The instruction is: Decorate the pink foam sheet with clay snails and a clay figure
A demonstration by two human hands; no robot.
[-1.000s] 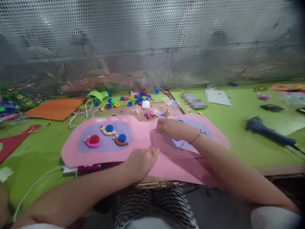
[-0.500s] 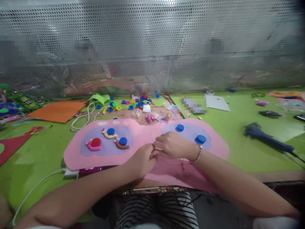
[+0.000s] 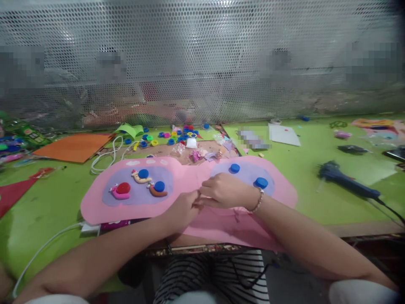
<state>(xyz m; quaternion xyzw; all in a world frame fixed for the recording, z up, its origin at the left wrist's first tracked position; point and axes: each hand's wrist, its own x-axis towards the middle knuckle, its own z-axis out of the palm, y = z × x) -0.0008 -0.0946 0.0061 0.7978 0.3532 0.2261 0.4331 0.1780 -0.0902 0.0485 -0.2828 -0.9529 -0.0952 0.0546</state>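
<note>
My left hand (image 3: pixel 183 211) and my right hand (image 3: pixel 226 192) meet over the middle of a pink paper cutout (image 3: pixel 186 171). The fingers of both are closed together; whatever they pinch is hidden. On the cutout's left purple patch (image 3: pixel 120 173) lie clay snails with bottle-cap shells: a pink one with a red cap (image 3: pixel 123 188), a cream one with a blue cap (image 3: pixel 143 173) and a brown one with a blue cap (image 3: pixel 159 186). Two blue caps (image 3: pixel 234 168) sit on the right purple patch (image 3: pixel 218 169), beyond my right hand. Pink paper (image 3: pixel 221 230) also lies beneath my wrists.
A blue glue gun (image 3: pixel 348 181) lies at right. Behind the cutout are scattered bottle caps (image 3: pixel 180 137) and scraps. Orange paper (image 3: pixel 74 147), a white cable (image 3: pixel 118 147) and a green bottle (image 3: pixel 31 135) are at left. A perforated metal screen (image 3: pixel 202 63) stands behind.
The whole view has shifted slightly, so the table's things appear a little farther left. My hands stay together over the cutout, with barely any change of pose.
</note>
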